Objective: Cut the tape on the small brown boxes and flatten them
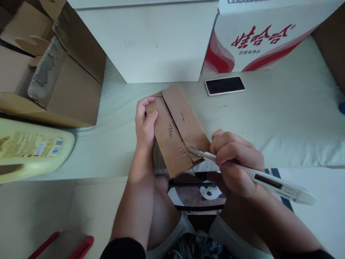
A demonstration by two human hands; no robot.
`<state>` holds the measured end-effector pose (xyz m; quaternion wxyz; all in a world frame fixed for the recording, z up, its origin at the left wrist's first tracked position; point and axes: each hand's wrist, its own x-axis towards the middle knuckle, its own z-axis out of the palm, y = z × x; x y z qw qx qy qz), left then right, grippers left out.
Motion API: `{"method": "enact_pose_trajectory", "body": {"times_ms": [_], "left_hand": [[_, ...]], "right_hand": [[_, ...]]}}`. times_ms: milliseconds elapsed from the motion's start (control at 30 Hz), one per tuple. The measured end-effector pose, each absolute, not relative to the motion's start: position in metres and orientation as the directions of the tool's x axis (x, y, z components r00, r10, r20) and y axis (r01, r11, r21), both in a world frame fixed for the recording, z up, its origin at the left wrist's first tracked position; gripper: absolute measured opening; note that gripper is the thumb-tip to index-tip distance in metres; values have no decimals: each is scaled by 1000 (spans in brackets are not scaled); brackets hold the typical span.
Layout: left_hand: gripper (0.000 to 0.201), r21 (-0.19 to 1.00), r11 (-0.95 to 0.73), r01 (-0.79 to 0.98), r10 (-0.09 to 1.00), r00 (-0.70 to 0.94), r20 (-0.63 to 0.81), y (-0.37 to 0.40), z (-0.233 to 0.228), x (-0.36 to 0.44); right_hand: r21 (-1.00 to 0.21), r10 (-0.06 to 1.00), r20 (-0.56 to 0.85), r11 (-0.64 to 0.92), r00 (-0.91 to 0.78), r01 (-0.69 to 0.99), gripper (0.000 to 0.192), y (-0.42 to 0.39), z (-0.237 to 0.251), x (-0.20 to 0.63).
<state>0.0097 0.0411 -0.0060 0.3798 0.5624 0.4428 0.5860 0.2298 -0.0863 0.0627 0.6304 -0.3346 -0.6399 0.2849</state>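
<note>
Spreading across most of the view, the pale cloth-covered surface (283,118) runs out of sight on the right, and its near edge ends just in front of the person's knees. The plain white block (151,43) at the back is cut off at the top, so its full shape cannot be made out. Beside it the white carton with red stripes and red lettering (256,36) is also cropped above, and its print appears upside down. The torn open brown cardboard box (54,68) at far left is cut by the frame, its inside mostly hidden. Below it the pale yellow plastic jug with a printed label (32,147) lies on its side, its handle end lost past the left edge.

The small closed brown cardboard box (176,129) sits at the near edge of the surface, centre, tilted. The left hand (145,124) grips its far left corner, fingers curled over the edge. The right hand (234,162) is closed around a white utility knife (258,176), whose tip meets the near end of the box's centre seam; the blade itself is too blurred to make out.

A dark-screened phone in a pale case (225,85) lies flat behind the box, with open surface around it. Two red handles (67,246) show at the bottom left, cropped.
</note>
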Motion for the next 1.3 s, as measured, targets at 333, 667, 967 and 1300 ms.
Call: {"method": "enact_pose_trajectory", "body": {"times_ms": [333, 667, 967, 1300], "left_hand": [[50, 946, -320, 56, 944, -69, 324, 40, -6, 10], [50, 940, -336, 64, 936, -89, 341, 39, -3, 13], [40, 952, -297, 71, 951, -66, 301, 38, -2, 12], [58, 953, -302, 32, 950, -72, 303, 38, -3, 12]], "right_hand": [[-737, 745, 667, 663, -17, 133, 14, -84, 68, 231], [-691, 726, 665, 688, -177, 221, 11, -85, 68, 232], [-804, 805, 587, 592, -80, 62, 17, -88, 67, 227], [-879, 878, 474, 468, -66, -90, 20, -90, 71, 233]]}}
